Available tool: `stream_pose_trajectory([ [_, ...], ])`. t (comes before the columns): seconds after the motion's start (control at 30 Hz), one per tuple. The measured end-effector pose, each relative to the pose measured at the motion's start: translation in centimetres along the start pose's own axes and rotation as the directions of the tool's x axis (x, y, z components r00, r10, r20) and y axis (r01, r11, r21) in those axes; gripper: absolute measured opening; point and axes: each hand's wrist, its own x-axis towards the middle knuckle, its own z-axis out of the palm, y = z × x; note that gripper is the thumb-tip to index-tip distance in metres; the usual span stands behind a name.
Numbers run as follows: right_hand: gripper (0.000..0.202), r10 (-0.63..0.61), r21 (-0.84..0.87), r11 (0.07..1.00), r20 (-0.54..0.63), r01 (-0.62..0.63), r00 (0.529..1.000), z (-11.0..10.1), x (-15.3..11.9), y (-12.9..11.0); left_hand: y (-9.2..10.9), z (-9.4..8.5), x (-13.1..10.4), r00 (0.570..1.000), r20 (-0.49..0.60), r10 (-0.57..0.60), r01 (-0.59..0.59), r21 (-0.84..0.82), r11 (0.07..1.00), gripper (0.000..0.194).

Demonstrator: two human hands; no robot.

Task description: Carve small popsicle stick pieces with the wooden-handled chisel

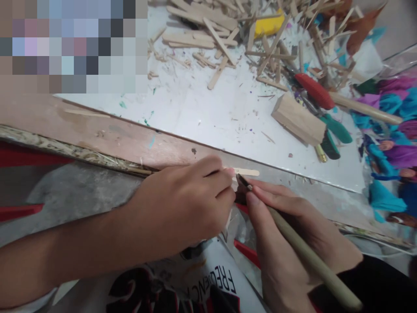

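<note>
My left hand (192,195) is closed at the table's near edge, its fingers pinching a flat wooden craft stick (249,172). The rounded end of the stick pokes out to the right past the fingertips. My right hand (283,221) grips a carving knife (309,256) with a long round wooden handle. Its short dark metal end points up and left, close beside the stick and the left fingertips. Whether the blade touches the stick is hard to tell.
A white board (195,108) covers much of the table. Loose craft sticks (202,39) and shavings lie at its back. A wooden block (298,119), red-handled pliers (314,90) and green handles (337,130) rest at right, near bright blue and purple cloth (391,104).
</note>
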Motion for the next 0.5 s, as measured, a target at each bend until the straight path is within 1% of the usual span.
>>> stream_pose_trajectory([
  [0.13,0.009,0.012,0.005,1.000,-0.006,-0.012,1.000,-0.43,0.34,-0.27,-0.05,-0.03,-0.18,0.999,-0.032,-0.001,0.001,0.001,1.000,0.022],
  [0.23,0.011,0.001,0.022,1.000,-0.002,-0.001,1.000,-0.24,0.42,-0.38,-0.15,-0.17,-0.21,0.999,-0.053,-0.005,0.004,-0.013,1.000,0.025],
  [0.3,0.012,-0.012,0.028,1.000,-0.021,0.013,1.000,-0.08,0.45,-0.41,-0.25,-0.28,-0.14,0.999,-0.047,-0.009,0.008,-0.026,1.000,0.026],
  [0.37,0.014,-0.031,0.028,0.999,-0.008,0.031,0.999,0.00,0.51,-0.42,-0.34,-0.36,-0.05,0.999,-0.036,-0.004,0.003,-0.043,0.999,0.028],
  [0.5,0.019,-0.041,0.012,0.999,0.002,0.041,0.999,0.16,0.63,-0.36,-0.32,-0.37,-0.02,0.999,-0.043,0.027,-0.029,-0.052,0.998,0.026],
])
